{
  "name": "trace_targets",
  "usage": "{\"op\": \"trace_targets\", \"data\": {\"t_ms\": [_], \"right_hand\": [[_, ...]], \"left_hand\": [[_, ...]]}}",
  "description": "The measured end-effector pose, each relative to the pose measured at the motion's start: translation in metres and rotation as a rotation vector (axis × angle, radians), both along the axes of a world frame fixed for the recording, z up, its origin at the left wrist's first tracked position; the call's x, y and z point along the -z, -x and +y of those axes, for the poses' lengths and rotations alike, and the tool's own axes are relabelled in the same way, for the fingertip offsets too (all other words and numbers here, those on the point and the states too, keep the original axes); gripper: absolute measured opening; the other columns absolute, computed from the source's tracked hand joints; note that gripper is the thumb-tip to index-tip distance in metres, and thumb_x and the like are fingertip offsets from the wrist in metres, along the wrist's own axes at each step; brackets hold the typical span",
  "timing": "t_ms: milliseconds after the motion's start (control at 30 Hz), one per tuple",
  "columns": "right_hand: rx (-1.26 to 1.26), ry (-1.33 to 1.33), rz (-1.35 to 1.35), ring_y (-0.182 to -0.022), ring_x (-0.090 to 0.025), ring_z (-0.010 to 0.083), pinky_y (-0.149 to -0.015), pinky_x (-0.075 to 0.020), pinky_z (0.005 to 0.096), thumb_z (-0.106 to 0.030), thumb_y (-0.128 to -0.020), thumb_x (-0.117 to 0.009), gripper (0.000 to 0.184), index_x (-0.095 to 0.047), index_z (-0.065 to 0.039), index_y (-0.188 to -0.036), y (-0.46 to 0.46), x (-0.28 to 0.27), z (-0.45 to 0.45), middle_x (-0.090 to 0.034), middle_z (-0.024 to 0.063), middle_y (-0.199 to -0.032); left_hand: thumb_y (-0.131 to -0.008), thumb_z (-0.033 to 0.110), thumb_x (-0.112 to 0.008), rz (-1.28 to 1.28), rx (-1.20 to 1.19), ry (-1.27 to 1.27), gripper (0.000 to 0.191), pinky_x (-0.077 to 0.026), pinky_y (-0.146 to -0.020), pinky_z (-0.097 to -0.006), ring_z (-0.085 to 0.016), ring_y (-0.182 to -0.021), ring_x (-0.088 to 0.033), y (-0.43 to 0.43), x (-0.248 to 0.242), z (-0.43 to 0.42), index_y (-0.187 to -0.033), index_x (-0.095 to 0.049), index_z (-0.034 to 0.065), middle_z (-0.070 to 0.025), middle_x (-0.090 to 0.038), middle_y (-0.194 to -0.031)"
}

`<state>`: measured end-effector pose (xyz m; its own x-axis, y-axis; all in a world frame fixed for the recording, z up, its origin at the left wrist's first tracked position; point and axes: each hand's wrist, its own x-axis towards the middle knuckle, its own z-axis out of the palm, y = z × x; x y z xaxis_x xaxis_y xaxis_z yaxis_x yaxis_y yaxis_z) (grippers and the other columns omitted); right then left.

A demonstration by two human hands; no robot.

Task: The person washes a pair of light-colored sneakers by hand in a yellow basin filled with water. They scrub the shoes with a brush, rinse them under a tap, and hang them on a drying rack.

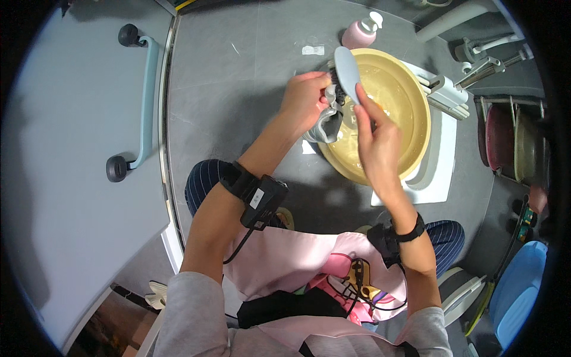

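My left hand point(305, 98) grips a grey and white shoe point(324, 127) over the left rim of a yellow plastic basin point(412, 147). My fingers cover part of the shoe. A scrubbing brush point(347, 67) with a pale grey-blue back is in my right hand point(379, 136), held by its handle end between thumb and fingers. Its dark bristles press against the shoe's upper side. Clear water point(388, 89) lies in the basin, with a small orange thing partly hidden behind my right fingers.
A pink pump bottle point(358, 33) stands behind the basin. The basin overlaps a white squat toilet pan point(439, 169). At left is a door point(84, 134) with a blue grab handle point(149, 102). Basins hang on a right-hand rack point(513, 102); a blue tub point(519, 294) leans lower right.
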<state>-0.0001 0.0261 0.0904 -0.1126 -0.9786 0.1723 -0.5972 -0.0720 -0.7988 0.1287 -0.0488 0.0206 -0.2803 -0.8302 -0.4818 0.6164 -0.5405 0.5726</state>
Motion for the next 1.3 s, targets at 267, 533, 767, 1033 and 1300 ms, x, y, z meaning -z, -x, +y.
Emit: {"op": "trace_targets", "data": {"t_ms": [267,533,767,1033,1300], "right_hand": [[0.061,-0.130,-0.076,-0.058,-0.054,0.0151,-0.057,-0.0431,0.0286,-0.016,-0.083,-0.059,0.035,-0.057,-0.005,-0.117,0.020,-0.001,-0.048,-0.063,0.0133,-0.073],[-0.095,-0.249,-0.264,-0.052,-0.044,0.0041,-0.048,-0.0350,0.0208,-0.015,-0.075,-0.067,0.046,-0.055,-0.008,-0.119,0.011,-0.011,-0.062,-0.057,0.0025,-0.062],[0.007,-0.230,-0.427,-0.051,-0.042,0.0033,-0.044,-0.0319,0.0193,-0.004,-0.076,-0.062,0.042,-0.052,-0.004,-0.116,0.004,-0.039,-0.069,-0.055,0.0008,-0.063],[0.012,-0.283,-0.625,-0.052,-0.041,0.0040,-0.044,-0.0313,0.0183,-0.004,-0.077,-0.061,0.041,-0.049,-0.003,-0.117,0.001,-0.030,-0.080,-0.053,0.0004,-0.068],[0.086,-0.528,-0.862,-0.050,-0.039,0.0069,-0.042,-0.0319,0.0208,0.001,-0.079,-0.055,0.041,-0.042,0.002,-0.118,0.025,-0.022,-0.091,-0.049,0.0026,-0.068]], "left_hand": [[-0.087,0.010,-0.054,-0.068,0.070,0.112,0.019,-0.042,-0.062,-0.0201,-0.008,-0.070,-0.053,0.002,-0.014,0.009,-0.099,-0.055,-0.0049,-0.0050,-0.058,-0.085],[-0.087,0.013,-0.054,-0.181,0.171,0.258,0.020,-0.040,-0.064,-0.0180,-0.007,-0.076,-0.054,0.003,-0.028,0.008,-0.100,-0.057,-0.0022,-0.0019,-0.059,-0.088],[-0.089,0.016,-0.053,-0.259,0.153,0.565,0.018,-0.041,-0.072,-0.0211,-0.005,-0.081,-0.051,0.009,-0.035,0.007,-0.096,-0.058,0.0006,-0.0002,-0.059,-0.090],[-0.091,0.018,-0.050,-0.240,0.123,0.540,0.020,-0.043,-0.071,-0.0216,-0.006,-0.079,-0.053,0.007,-0.032,0.002,-0.097,-0.056,-0.0002,-0.0012,-0.059,-0.088],[-0.082,0.000,-0.057,-0.180,0.208,0.621,0.028,-0.048,-0.077,-0.0238,-0.010,-0.087,-0.058,-0.001,-0.039,0.004,-0.110,-0.053,-0.0040,-0.0074,-0.060,-0.097]]}}
